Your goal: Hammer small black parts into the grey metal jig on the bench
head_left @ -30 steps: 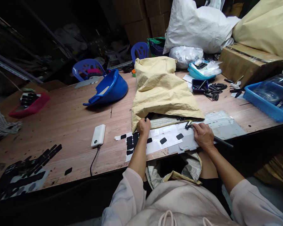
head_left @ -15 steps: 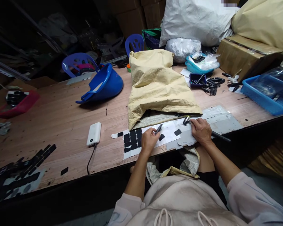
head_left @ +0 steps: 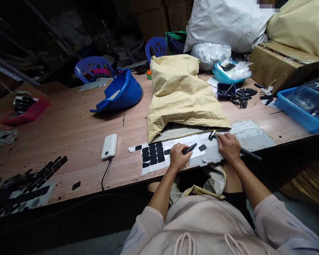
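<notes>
My left hand [head_left: 178, 156] has its fingers closed round a slim black tube-like piece [head_left: 191, 147], low over a white sheet at the front edge of the table. Clasped in my right hand [head_left: 229, 147] is a small hammer [head_left: 251, 154]; its metal head lies to the left and its black handle sticks out to the right. Between the hands a rounded black patch [head_left: 202, 148] lies on the sheet. Left of my left hand, rows of similar black patches [head_left: 152, 153] cover another part of the white sheeting. A grey board [head_left: 255, 136] lies under the work.
A yellow woven sack [head_left: 183, 92] lies just beyond my hands. Left are a white power bank [head_left: 109, 146] with a cable and a tilted blue scoop-like basin [head_left: 127, 90]. Rear right hold black pieces [head_left: 246, 92], a cardboard box [head_left: 284, 67] and a blue tray [head_left: 295, 109].
My left hand has moved right with the black piece, closer to the hammer head, and the piece now lies lower. My right hand keeps the hammer nearly in place. The view has shifted slightly.
</notes>
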Motion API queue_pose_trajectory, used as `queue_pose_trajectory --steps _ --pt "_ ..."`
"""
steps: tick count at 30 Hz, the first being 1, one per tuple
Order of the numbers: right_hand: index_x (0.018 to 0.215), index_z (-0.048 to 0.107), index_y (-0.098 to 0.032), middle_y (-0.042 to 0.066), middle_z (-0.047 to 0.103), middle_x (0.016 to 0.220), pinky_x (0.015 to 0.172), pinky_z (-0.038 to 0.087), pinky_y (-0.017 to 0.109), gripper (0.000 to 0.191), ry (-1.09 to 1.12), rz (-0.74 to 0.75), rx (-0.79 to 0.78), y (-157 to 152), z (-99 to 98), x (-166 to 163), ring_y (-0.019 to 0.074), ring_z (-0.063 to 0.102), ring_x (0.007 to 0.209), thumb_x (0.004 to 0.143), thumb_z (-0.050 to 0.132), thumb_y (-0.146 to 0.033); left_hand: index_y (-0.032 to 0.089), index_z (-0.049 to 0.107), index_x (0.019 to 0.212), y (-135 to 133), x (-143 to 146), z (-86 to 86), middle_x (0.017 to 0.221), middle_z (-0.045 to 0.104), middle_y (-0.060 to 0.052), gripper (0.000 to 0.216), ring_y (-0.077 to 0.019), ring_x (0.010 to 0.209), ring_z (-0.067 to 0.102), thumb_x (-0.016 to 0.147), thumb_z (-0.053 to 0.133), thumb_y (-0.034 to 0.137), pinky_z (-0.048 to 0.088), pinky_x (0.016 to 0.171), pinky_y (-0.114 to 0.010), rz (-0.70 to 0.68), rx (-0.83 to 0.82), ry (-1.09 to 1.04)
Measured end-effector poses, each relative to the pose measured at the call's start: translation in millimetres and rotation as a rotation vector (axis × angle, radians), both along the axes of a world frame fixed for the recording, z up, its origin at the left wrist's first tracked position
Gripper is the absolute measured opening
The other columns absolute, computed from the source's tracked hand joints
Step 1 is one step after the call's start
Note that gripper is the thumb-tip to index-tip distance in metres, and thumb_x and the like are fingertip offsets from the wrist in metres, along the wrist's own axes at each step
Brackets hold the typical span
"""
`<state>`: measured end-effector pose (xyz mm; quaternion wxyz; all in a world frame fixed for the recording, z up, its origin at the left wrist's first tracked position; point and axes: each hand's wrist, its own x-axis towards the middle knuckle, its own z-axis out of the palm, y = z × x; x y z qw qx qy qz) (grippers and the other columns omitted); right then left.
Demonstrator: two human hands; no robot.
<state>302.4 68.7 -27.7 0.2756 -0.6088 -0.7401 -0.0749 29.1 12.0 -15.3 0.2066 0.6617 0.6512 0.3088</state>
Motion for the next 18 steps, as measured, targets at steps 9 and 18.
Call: queue_pose_trajectory --steps 9,18 --pt "0.121 0.074 -0.023 0.008 0.069 0.099 0.085 0.049 0.035 0.031 0.294 0.176 -0.021 -18 17.3 -25 0.0239 0.062 0.095 0.104 0.048 -0.031 0.028 0.081 0.097 2 1 3.1 0.095 0.071 0.0 0.019 -0.022 0.099 0.064 0.08 0.086 0.023 0.048 0.094 -0.038 -0.007 -0.052 -0.029" --pt "0.127 0.071 -0.026 0.005 0.068 0.092 0.08 0.052 0.032 0.032 0.303 0.403 -0.143 -55 28.0 -80 0.0207 0.065 0.088 0.106 0.048 -0.029 0.029 0.082 0.093 5 4 5.2 0.094 0.071 0.0 0.017 -0.0214 0.099 0.063 0.078 0.087 0.023 0.048 0.095 -0.038 0.043 -0.09 -0.064"
